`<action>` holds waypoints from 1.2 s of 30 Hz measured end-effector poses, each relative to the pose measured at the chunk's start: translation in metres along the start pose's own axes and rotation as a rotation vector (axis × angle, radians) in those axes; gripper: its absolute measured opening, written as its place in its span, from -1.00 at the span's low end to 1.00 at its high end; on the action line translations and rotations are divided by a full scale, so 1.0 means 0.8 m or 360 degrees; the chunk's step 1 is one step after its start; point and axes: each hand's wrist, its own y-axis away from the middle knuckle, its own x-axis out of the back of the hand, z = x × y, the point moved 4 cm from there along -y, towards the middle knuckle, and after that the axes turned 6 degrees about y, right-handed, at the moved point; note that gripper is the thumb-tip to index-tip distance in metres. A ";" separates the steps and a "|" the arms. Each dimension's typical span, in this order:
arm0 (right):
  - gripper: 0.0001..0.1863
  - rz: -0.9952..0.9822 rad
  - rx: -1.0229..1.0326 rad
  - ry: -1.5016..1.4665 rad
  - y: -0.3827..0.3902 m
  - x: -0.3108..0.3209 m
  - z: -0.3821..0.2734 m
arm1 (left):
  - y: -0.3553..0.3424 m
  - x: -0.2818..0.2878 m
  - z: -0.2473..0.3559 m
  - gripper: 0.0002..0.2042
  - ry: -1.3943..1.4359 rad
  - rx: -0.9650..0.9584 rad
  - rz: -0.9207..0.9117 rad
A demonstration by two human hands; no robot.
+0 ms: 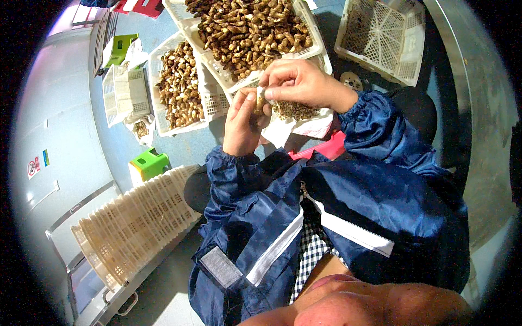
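Observation:
My left hand (243, 122) holds a small brown mushroom (260, 103) upright between thumb and fingers. My right hand (300, 82) comes over from the right and pinches the top of that same mushroom with its fingertips. Both hands work above a white bag (304, 126) that holds brown trimmings (296, 111). Just beyond the hands stands a white plastic crate (187, 24) heaped with brown mushrooms (250, 30). My dark blue jacket sleeves cover both forearms.
A second white crate (159, 122) of mushrooms sits to the left, an empty white crate (380, 38) at the upper right. A tall stack of white crates (136, 223) lies at lower left. A green stool (149, 164) stands on the floor, and a red seat (326, 148) shows under my arms.

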 end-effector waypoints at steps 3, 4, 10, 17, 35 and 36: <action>-0.85 -0.0091 -0.0188 -0.0102 -0.001 -0.003 0.007 | 0.004 0.004 -0.001 -0.85 -0.0072 -0.0029 0.0119; -0.85 -0.0131 -0.0296 -0.0271 0.000 -0.003 0.013 | 0.007 0.006 -0.002 -0.85 0.0046 0.0070 0.0059; -0.78 -0.0185 -0.0318 0.0106 0.012 -0.010 0.026 | -0.020 0.127 0.030 -0.71 0.0662 -0.0179 0.0180; -0.75 -0.0133 -0.0296 0.0341 0.008 -0.014 0.020 | -0.116 0.258 0.068 -0.58 -0.0845 -0.0631 0.0584; -0.78 0.0090 -0.0231 0.0466 0.017 0.011 0.018 | -0.185 0.134 -0.018 -0.95 -0.0656 -0.0814 0.0594; -0.78 0.0161 -0.0184 0.0504 0.015 0.012 0.014 | -0.162 0.117 -0.012 -0.95 -0.0484 -0.0693 0.0495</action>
